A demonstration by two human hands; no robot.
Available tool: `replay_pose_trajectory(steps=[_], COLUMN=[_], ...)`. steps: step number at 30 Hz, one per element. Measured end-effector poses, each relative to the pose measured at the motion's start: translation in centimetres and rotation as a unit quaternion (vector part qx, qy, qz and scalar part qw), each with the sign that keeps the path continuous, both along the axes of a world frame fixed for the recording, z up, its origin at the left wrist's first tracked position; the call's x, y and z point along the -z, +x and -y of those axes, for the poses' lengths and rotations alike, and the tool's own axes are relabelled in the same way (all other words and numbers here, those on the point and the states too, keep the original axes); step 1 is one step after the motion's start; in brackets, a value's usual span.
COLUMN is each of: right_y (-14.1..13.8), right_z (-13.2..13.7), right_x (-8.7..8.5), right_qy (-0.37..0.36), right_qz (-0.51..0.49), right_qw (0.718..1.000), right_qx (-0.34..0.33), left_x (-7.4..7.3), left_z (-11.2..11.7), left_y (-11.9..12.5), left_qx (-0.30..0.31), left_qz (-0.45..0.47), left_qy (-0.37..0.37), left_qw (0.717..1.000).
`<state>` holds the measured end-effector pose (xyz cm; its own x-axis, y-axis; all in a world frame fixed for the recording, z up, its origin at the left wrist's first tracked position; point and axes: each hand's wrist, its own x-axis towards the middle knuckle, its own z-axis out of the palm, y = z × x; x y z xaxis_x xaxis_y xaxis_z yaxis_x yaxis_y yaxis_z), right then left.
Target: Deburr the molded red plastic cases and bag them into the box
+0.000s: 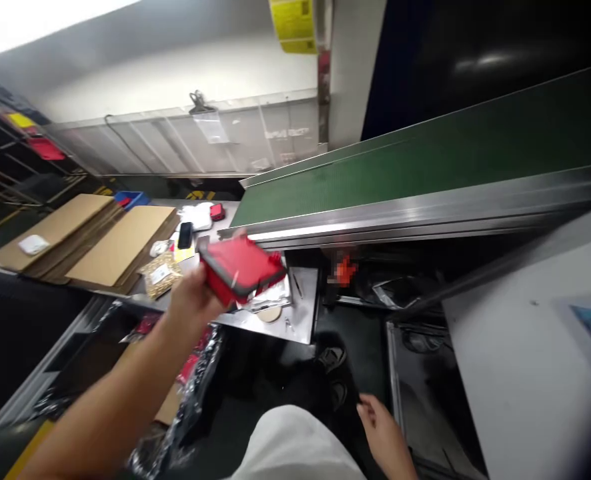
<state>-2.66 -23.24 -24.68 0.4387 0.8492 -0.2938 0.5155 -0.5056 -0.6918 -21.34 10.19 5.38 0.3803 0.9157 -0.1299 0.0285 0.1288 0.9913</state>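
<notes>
Red case point(243, 267), blurry, clamped in left hand point(190, 303) grip; right hand point(383, 427) slack & empty, cut off btm

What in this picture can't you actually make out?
All in the head view.
The red flat case with a grey rim in the left hand: motion blur hides its markings.
The yellow printed label: cut off by the top edge, text too small.
The small orange object under the green conveyor belt: blurred, unidentifiable.
Wrist of the right hand: cut off by the bottom edge.
</notes>
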Motion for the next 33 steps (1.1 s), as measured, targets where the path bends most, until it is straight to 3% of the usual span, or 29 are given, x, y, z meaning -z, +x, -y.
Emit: replay_pose_trajectory(steps=[2,4,5,8,11,15,19,22,25,27,29,31,33], right_y=[-2.1,-4.9,-6.4,-10.5,-13.3,-15.0,-15.6,-15.6,-15.6,-15.8,-16.0,-16.2,-16.4], right_z=[-6.1,-12.7,-15.9,-23.5,-27.6,-28.5,-27.7,-27.7,-28.5,-29.2,-29.8,-30.2,-30.5], right_x=[0.1,-0.1,-0.3,-0.4,0.3,2.5,5.0,6.6,6.8,5.9,4.6,3.6,3.3], right_qy=[0.025,0.036,0.036,0.040,0.049,0.071,0.110,0.140,0.203,0.231,0.220,0.169,0.109], right_qz=[-0.020,-0.011,0.008,0.084,0.149,0.216,0.272,0.312,0.315,0.282,0.232,0.189,0.164], right_qw=[0.997,0.990,0.987,0.971,0.946,0.905,0.859,0.836,0.819,0.830,0.869,0.918,0.945], right_qx=[-0.070,-0.133,-0.154,-0.219,-0.284,-0.360,-0.419,-0.429,-0.434,-0.423,-0.378,-0.306,-0.260], left_x=[3.5,6.5,7.6,9.5,10.1,11.4,13.0,12.9,12.0,11.4,10.8,10.3,9.6], left_z=[3.7,6.9,8.3,11.3,12.8,12.4,9.8,7.4,5.8,5.2,4.7,4.3,3.8], left_y=[-6.3,-11.2,-13.1,-17.2,-20.2,-24.3,-27.8,-29.8,-31.6,-32.8,-33.9,-34.6,-34.9], left_qx=[-0.105,-0.163,-0.204,-0.285,-0.352,-0.390,-0.384,-0.331,-0.259,-0.233,-0.227,-0.237,-0.235], left_qz=[0.133,0.214,0.233,0.260,0.249,0.248,0.276,0.329,0.368,0.367,0.366,0.371,0.385], left_qy=[-0.158,-0.304,-0.340,-0.333,-0.281,-0.317,-0.358,-0.363,-0.329,-0.303,-0.290,-0.277,-0.269], left_qw=[0.973,0.914,0.888,0.860,0.858,0.828,0.805,0.807,0.830,0.848,0.854,0.854,0.851])
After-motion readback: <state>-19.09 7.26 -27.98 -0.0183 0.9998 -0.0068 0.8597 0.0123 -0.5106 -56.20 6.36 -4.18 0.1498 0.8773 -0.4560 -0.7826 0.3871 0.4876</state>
